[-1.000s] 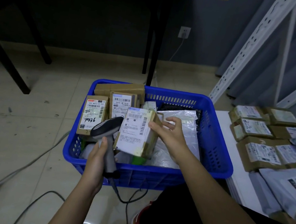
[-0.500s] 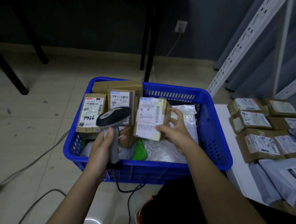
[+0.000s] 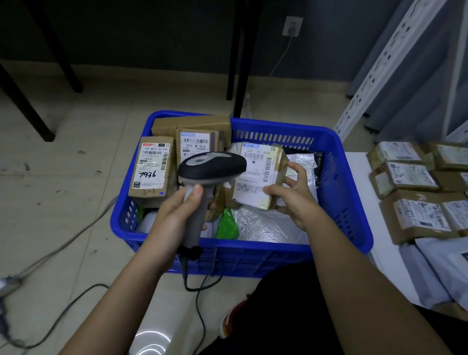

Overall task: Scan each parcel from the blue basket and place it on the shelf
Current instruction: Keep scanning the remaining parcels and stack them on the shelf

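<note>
Head cam, looks fwd-down, near blue basket (image 3: 349, 174).

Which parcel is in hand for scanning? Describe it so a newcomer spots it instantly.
Start at the blue basket on the floor. Above its middle, the right hand grips a small brown box, white label facing the scanner that the left hand holds. It is the only parcel lifted clear; the marker-numbered box stays in the basket.

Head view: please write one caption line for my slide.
Left hand aims scanner at parcel held by right hand.
</note>
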`<state>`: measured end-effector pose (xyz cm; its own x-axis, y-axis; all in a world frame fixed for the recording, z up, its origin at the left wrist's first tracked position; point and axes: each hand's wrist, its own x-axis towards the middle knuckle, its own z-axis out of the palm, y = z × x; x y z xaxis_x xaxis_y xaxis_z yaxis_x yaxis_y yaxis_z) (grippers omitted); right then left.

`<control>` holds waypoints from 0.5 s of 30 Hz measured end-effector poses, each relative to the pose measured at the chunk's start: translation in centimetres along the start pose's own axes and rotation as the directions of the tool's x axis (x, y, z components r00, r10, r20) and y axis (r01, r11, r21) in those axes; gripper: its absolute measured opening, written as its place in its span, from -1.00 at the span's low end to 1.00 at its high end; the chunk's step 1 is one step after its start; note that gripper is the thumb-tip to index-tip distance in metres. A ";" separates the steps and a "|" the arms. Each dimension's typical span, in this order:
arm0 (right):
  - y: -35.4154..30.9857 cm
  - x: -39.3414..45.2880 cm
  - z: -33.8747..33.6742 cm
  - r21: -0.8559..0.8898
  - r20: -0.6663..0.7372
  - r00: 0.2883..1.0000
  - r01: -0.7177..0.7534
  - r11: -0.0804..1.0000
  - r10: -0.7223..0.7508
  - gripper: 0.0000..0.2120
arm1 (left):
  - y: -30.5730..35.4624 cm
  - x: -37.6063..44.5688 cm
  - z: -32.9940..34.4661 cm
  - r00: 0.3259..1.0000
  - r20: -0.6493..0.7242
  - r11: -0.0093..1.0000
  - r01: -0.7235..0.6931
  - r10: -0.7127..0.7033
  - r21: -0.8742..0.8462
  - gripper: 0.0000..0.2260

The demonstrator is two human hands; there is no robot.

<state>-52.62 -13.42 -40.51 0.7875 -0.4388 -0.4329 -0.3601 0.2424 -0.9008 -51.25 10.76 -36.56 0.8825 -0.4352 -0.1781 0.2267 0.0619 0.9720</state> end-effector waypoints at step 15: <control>0.1 0.1 -0.1 -0.014 0.015 1.000 0.009 1.000 -0.009 -0.27 | 0.8 -0.1 0.3 1.000 -0.009 0.998 -0.023 0.023 0.051 -0.70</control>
<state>-52.63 -13.57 -40.63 0.7981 -0.4281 -0.4240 -0.3598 0.2258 -0.9053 -51.26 10.54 -35.74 0.8913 -0.4254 -0.1570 0.1853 0.0256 0.9824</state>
